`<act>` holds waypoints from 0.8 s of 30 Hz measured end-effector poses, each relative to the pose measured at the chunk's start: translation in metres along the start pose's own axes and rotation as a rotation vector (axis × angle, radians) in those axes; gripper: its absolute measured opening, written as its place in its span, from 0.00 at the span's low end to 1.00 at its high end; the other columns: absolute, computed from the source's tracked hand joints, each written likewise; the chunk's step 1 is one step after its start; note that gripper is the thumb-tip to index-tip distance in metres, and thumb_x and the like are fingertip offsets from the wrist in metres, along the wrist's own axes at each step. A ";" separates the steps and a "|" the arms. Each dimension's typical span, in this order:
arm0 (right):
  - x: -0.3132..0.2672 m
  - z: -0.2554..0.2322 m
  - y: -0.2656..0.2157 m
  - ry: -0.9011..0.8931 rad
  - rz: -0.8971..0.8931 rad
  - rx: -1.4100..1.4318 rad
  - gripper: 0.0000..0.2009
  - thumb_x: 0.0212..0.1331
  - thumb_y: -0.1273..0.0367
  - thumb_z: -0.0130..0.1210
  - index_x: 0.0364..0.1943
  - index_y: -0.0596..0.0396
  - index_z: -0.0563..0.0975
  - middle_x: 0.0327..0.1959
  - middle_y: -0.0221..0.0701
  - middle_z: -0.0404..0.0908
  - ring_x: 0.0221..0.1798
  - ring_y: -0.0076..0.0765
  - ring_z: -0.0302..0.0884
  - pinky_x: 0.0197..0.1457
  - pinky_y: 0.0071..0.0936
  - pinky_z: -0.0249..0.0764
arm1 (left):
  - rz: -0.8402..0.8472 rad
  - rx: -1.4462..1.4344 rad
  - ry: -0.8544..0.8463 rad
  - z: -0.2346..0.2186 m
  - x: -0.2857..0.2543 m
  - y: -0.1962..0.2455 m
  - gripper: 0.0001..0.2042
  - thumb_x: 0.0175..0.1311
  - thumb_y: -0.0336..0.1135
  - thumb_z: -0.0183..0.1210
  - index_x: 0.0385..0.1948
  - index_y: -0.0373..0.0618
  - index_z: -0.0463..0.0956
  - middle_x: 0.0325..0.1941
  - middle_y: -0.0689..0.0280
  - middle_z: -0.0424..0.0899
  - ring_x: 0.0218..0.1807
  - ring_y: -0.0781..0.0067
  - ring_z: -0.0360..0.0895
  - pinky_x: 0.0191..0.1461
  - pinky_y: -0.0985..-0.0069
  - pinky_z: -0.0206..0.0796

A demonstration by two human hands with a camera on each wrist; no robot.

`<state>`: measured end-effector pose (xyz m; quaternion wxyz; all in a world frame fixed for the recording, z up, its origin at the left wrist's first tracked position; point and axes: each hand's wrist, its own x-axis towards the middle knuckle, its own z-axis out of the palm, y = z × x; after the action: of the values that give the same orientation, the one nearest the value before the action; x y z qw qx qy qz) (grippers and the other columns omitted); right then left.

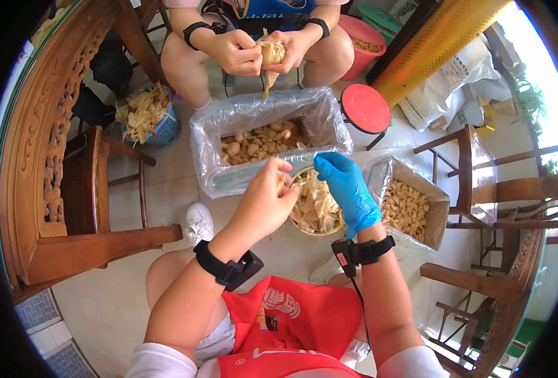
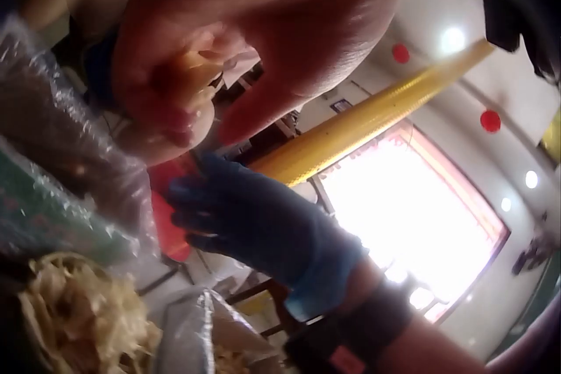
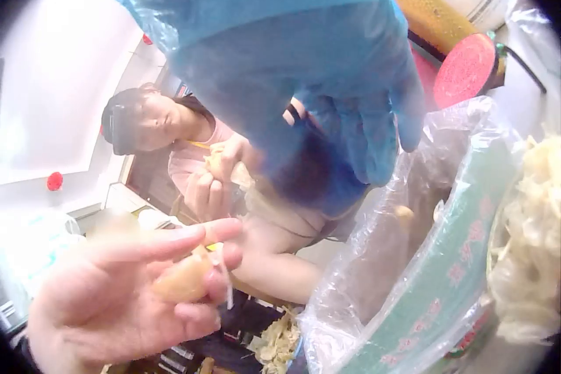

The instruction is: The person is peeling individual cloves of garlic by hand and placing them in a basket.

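My bare left hand [image 1: 260, 198] holds a pale garlic clove [image 3: 182, 279] between thumb and fingers, with a shred of skin beside it in the right wrist view. A blue glove covers my right hand [image 1: 349, 192], close to the left one; its fingers are loosely bent, and no object shows in it. Below both hands stands a round bowl of papery garlic skins [image 1: 316, 205]. Beyond it is a plastic-lined box [image 1: 212, 173] with garlic bulbs and cloves [image 1: 257, 143]. To the right, a lined carton [image 1: 439, 217] holds many cloves [image 1: 403, 208].
Opposite sits another person, whose hands [image 1: 244, 53] work on a garlic bulb [image 1: 271, 53]. A blue basket [image 1: 165, 133] of skins stands at left. A red-lidded bucket [image 1: 366, 108] is at back right. Wooden chairs [image 1: 93, 183] flank both sides.
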<state>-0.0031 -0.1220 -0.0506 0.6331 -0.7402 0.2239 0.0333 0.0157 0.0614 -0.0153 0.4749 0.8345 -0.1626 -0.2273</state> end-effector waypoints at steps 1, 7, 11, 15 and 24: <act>-0.001 0.000 0.001 0.001 -0.001 0.000 0.20 0.58 0.60 0.56 0.47 0.62 0.74 0.37 0.29 0.77 0.39 0.24 0.71 0.44 0.24 0.68 | 0.031 -0.122 0.039 0.003 0.002 -0.005 0.13 0.56 0.25 0.55 0.44 0.42 0.68 0.38 0.61 0.76 0.39 0.73 0.76 0.37 0.75 0.68; -0.014 0.005 -0.015 -0.287 -0.142 0.111 0.18 0.60 0.62 0.54 0.49 0.59 0.74 0.39 0.28 0.77 0.41 0.22 0.70 0.46 0.22 0.68 | 0.081 -0.428 0.025 0.010 0.014 -0.026 0.22 0.57 0.18 0.50 0.53 0.45 0.58 0.53 0.61 0.69 0.52 0.71 0.70 0.49 0.76 0.67; -0.018 0.013 -0.013 -0.290 -0.194 0.269 0.18 0.58 0.66 0.57 0.50 0.59 0.74 0.41 0.28 0.78 0.44 0.23 0.72 0.51 0.23 0.68 | 0.014 -0.583 0.043 0.008 0.008 -0.006 0.22 0.56 0.16 0.50 0.52 0.43 0.59 0.54 0.59 0.69 0.51 0.72 0.72 0.50 0.78 0.67; -0.025 0.007 -0.023 -0.299 -0.168 0.120 0.17 0.56 0.69 0.58 0.51 0.56 0.74 0.41 0.28 0.78 0.43 0.24 0.73 0.50 0.23 0.69 | 0.015 -0.554 0.079 0.013 0.010 -0.007 0.19 0.56 0.18 0.55 0.50 0.40 0.64 0.53 0.59 0.71 0.48 0.74 0.75 0.48 0.81 0.67; -0.035 0.005 -0.026 -0.038 -0.651 -0.563 0.08 0.53 0.73 0.54 0.38 0.57 0.74 0.30 0.41 0.78 0.33 0.46 0.77 0.35 0.34 0.71 | 0.079 -0.205 0.112 0.016 0.010 -0.004 0.14 0.57 0.22 0.57 0.46 0.32 0.72 0.33 0.61 0.81 0.32 0.75 0.80 0.37 0.80 0.72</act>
<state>-0.0237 -0.1045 -0.0164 0.3879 -0.9154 -0.0507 -0.0950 0.0160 0.0467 -0.0282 0.5745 0.7859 -0.1448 -0.1768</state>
